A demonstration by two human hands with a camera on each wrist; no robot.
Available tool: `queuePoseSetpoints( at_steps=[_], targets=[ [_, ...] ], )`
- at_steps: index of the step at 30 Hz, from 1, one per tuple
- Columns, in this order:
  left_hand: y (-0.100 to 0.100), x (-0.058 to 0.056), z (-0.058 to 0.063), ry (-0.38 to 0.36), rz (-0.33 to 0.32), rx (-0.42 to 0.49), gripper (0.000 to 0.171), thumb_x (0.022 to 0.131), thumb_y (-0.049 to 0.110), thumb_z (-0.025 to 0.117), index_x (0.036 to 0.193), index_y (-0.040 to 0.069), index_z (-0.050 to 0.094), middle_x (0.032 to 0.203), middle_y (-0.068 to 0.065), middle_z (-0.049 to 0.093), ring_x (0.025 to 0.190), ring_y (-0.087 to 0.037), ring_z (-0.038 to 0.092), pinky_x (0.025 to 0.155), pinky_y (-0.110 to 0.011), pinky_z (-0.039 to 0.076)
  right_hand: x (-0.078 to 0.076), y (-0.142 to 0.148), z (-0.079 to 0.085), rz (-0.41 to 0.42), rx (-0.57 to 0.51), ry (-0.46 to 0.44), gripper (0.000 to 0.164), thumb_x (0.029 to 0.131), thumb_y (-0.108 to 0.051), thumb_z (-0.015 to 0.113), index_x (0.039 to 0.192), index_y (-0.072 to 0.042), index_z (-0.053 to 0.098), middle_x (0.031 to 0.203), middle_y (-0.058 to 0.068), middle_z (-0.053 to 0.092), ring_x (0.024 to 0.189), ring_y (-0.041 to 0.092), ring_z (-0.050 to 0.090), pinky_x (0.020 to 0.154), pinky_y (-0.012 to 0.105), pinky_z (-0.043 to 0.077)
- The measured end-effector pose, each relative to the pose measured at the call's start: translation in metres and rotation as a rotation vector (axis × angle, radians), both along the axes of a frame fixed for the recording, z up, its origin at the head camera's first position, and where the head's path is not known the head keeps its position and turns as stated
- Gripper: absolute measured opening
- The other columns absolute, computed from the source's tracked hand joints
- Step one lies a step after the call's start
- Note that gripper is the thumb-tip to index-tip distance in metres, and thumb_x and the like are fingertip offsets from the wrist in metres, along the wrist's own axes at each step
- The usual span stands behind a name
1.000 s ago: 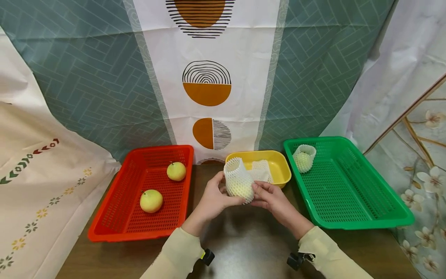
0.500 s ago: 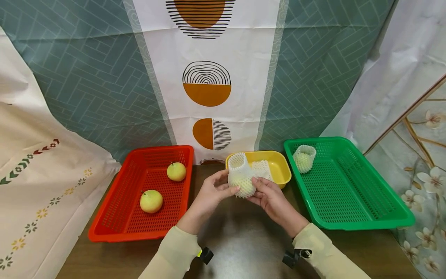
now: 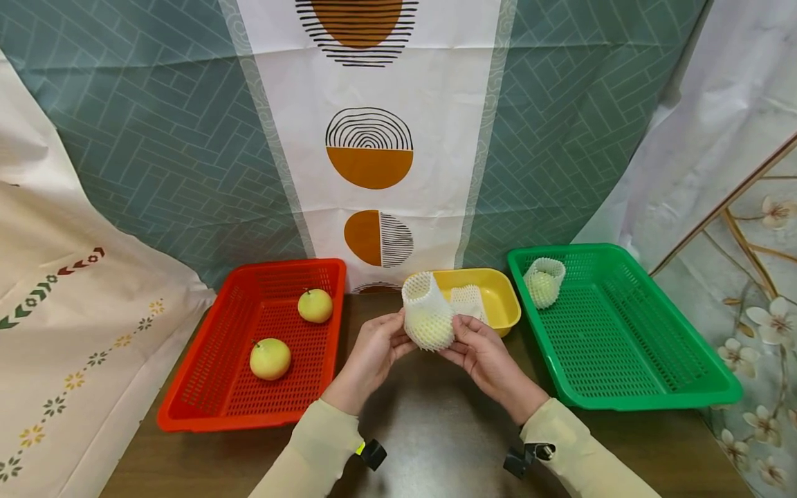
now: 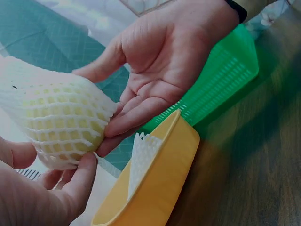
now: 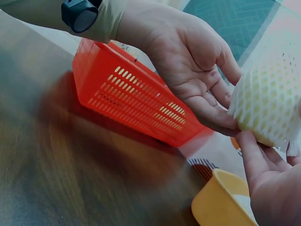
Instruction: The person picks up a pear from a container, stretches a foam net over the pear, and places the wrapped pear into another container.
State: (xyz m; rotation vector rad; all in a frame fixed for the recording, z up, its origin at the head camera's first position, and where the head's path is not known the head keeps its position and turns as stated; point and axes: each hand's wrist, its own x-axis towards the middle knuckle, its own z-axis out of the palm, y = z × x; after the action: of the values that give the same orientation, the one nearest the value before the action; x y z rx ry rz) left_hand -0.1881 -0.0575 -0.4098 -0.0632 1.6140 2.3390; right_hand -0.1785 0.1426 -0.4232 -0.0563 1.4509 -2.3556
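Note:
A pale yellow-green pear in a white foam net (image 3: 432,326) is held above the table between both hands. The net's loose end stands up past the fruit, leaning left. My left hand (image 3: 378,346) grips it from the left side, and my right hand (image 3: 483,353) pinches its lower right side. In the left wrist view, the mesh stretches round the pear (image 4: 66,125), with fingertips of both hands at its lower end. The right wrist view shows a bare patch of the pear (image 5: 256,135) under the net's edge.
On the left, a red basket (image 3: 205,370) holds two bare pears (image 3: 270,359). Behind the hands, a yellow tub (image 3: 503,304) contains white foam netting (image 3: 468,302). At right, a green basket (image 3: 629,332) has one netted pear (image 3: 543,285) in its far left corner.
The netted pear has risen slightly, and its open end has swung right, then tilted back left. My left thumb no longer lies across the front of the net.

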Motion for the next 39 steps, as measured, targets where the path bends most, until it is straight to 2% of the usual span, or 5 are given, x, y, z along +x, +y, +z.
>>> queuePoseSetpoints(
  at_steps=[10,20,23,30,39],
  targets=[
    [0.004,0.002,0.001,-0.023,0.118,0.018,0.034,0.093,0.023,0.057,0.118,0.000,0.055,0.099,-0.004,0.065,0.083,-0.016,0.064,0.084,-0.036,0.054,0.000,-0.003,-0.002,-0.021,-0.068,-0.044,0.053,0.097,-0.033,0.045,0.137,0.000,0.032,0.125,0.010,0.055,0.113,0.018,0.059,0.096,0.037,0.046],
    [0.014,0.004,0.002,-0.016,0.261,0.006,0.027,0.088,0.016,0.064,0.109,0.000,0.060,0.095,-0.007,0.060,0.075,-0.017,0.061,0.073,-0.032,0.056,-0.001,-0.003,-0.001,0.002,-0.133,-0.053,0.051,0.100,-0.029,0.041,0.141,-0.002,0.027,0.134,0.012,0.049,0.119,0.019,0.055,0.099,0.038,0.044],
    [0.016,0.005,0.003,-0.026,0.262,0.005,0.027,0.089,0.019,0.064,0.108,0.000,0.061,0.093,-0.006,0.061,0.075,-0.016,0.060,0.070,-0.028,0.056,-0.001,-0.004,-0.001,0.006,-0.146,-0.052,0.051,0.100,-0.029,0.042,0.142,-0.003,0.026,0.137,0.013,0.046,0.121,0.020,0.054,0.100,0.037,0.044],
    [0.014,0.007,0.006,-0.060,0.168,-0.033,0.030,0.093,0.026,0.056,0.111,0.003,0.058,0.086,-0.003,0.063,0.074,-0.019,0.056,0.071,-0.028,0.053,-0.001,-0.003,-0.002,0.000,-0.179,-0.017,0.049,0.100,-0.026,0.041,0.141,-0.004,0.025,0.140,0.013,0.043,0.124,0.020,0.052,0.100,0.036,0.043],
    [0.015,0.007,0.003,-0.057,0.240,0.006,0.025,0.088,0.017,0.064,0.109,0.004,0.057,0.090,-0.003,0.058,0.069,-0.014,0.056,0.067,-0.027,0.052,-0.001,-0.003,-0.004,0.004,-0.213,-0.031,0.051,0.099,-0.027,0.043,0.141,-0.006,0.025,0.141,0.012,0.042,0.125,0.021,0.051,0.100,0.037,0.043]
  ],
)
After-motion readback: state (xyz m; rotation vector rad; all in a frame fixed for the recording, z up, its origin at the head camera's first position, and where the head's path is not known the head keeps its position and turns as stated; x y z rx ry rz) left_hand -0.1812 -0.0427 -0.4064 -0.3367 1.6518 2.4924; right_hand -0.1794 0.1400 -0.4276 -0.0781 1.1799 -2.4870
